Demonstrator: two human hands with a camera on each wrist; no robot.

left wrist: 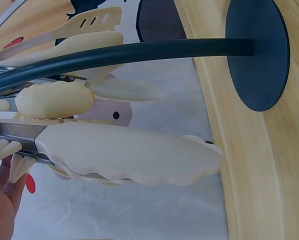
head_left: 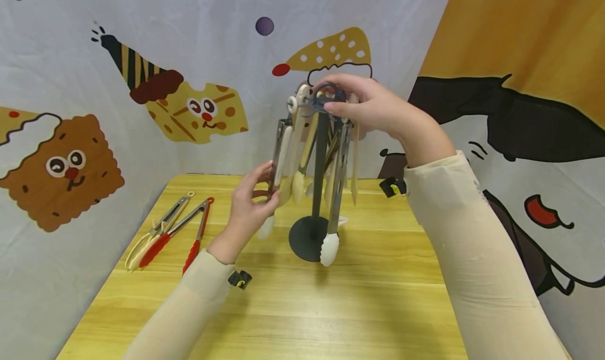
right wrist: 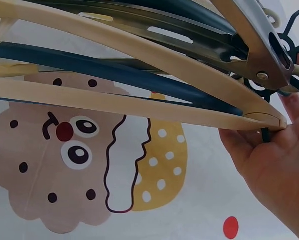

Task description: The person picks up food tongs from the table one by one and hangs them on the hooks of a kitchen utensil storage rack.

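A dark utensil stand (head_left: 320,171) with a round base (head_left: 307,240) stands on the table, with several tongs and utensils hanging from its top ring. My left hand (head_left: 249,201) holds a pair of hanging tongs (left wrist: 129,152) by its metal arms; their scalloped tips are cream. Up at the top, my right hand (head_left: 371,103) grips the stand's hook ring, thumb in front. Another pair of white-tipped tongs (head_left: 330,248) hangs at the front right of the pole. Behind the pole, a slotted cream turner (left wrist: 84,25) shows. Beige-armed tongs (right wrist: 154,50) hang close by the right palm.
Red-tipped tongs (head_left: 158,248) lie spread on the table's left side, beside cream-tipped tongs (head_left: 142,244). The wooden table (head_left: 368,307) backs onto a printed cloth (head_left: 208,50) with cartoon food.
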